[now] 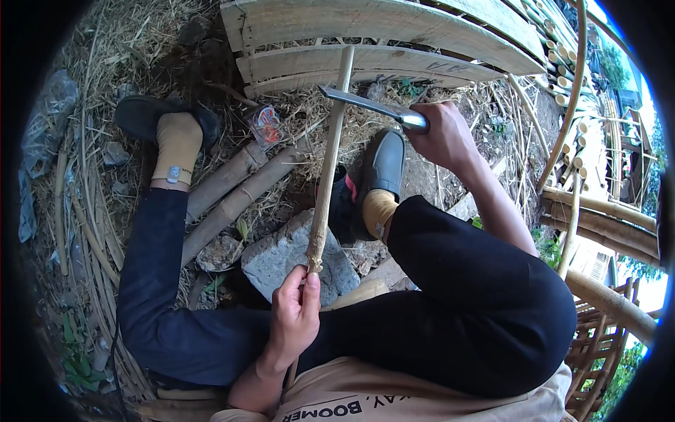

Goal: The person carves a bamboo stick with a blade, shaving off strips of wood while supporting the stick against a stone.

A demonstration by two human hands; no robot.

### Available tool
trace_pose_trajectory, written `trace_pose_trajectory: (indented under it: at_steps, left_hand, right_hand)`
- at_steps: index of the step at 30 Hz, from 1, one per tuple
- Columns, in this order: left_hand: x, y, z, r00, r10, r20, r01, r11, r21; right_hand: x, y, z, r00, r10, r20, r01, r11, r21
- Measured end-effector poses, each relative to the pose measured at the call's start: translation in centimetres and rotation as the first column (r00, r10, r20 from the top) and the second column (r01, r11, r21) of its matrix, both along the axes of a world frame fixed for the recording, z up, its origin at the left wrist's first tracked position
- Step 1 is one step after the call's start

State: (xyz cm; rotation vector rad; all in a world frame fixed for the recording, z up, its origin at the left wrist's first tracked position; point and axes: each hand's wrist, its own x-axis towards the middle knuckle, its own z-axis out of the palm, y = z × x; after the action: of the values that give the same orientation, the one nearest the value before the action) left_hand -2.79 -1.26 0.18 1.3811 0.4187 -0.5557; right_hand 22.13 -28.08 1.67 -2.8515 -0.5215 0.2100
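My left hand point(293, 311) is closed around the lower, knotted end of a long, pale bamboo stick point(327, 179). The stick points away from me, its far end reaching the wooden slats. In my right hand point(443, 136), fingers wrapped round the handle, is a knife point(365, 104) with a narrow metal blade. That blade lies crosswise over the upper part of the stick, its tip out past the left side. Whether the edge bites into the wood cannot be made out. Most of the handle is hidden in my grip.
Between my legs sits a grey stone block point(278, 257), with thick bamboo poles point(235, 200) to its left. Wooden slats point(380, 24) stand ahead, and cut bamboo point(562, 77) is stacked at the far right. Dry straw and a crumpled plastic wrapper point(264, 125) litter the ground.
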Motion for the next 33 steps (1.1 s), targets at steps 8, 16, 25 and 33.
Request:
trace_pose_trajectory:
  at_steps: [8,16,25,33]
  left_hand:
    - [0.1,-0.7,0.3,0.979,-0.073,0.189,0.014,0.956,0.292]
    - [-0.1,-0.8,0.4,0.980,-0.116,0.163,0.053,0.936,0.348]
    - [0.0,-0.8,1.1,0.978,-0.154,0.140,0.098,0.933,0.345]
    - [-0.3,-1.4,1.1,0.976,-0.173,0.131,0.119,0.931,0.346]
  right_hand:
    - [-1.4,1.9,-0.7,0.998,0.065,-0.016,-0.063,0.992,0.106]
    - [-1.1,1.5,-2.6,0.998,-0.029,-0.048,0.028,0.999,-0.038]
    - [-0.5,0.7,-2.6,0.997,-0.044,0.071,0.044,0.999,-0.001]
    - [1.0,-2.8,-3.6,0.977,-0.151,0.148,0.158,0.987,-0.037]
